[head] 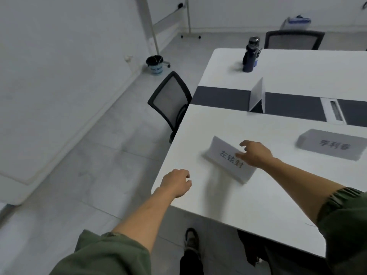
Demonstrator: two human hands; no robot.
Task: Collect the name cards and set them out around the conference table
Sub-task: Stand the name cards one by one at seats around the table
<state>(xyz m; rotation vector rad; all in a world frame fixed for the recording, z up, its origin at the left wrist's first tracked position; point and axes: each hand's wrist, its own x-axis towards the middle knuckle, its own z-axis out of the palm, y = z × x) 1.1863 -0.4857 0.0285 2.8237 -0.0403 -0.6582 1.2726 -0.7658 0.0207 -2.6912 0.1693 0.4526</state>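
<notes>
Now the person stands at the corner of the white table (228,199), both forearms bare below pushed-up green sleeves (111,255).

The right hand (256,153) reaches forward over the tabletop, palm down, wrist low. Its fingers are spread and fairly straight, and its grip is wide. The fingertips lie on the right end of the nearest name card (220,153). Motion blur hides whether any finger is hooked over the card's ridge.

The left hand (175,182) hovers at the table's near-left corner, knuckles up, fingers loosely curled under. Its grip is narrow and holds nothing.

I count three name cards, all folded white tents:
- The nearest name card sits close to the table's left edge, turned at a slant, with dark printed characters on the face toward the person.
- A second name card (331,144) stands well to its right, also printed.
- A third name card (257,96) stands upright farther back on the dark strip (220,95) down the table's middle, showing a blank side.

Two black mesh chairs are in view: one chair (170,104) tucked at the left end of the table, and a far chair (294,39) behind it. One dark blue water bottle (249,56) stands on the far half, and one waste bin (155,64) sits on the floor by the wall.
</notes>
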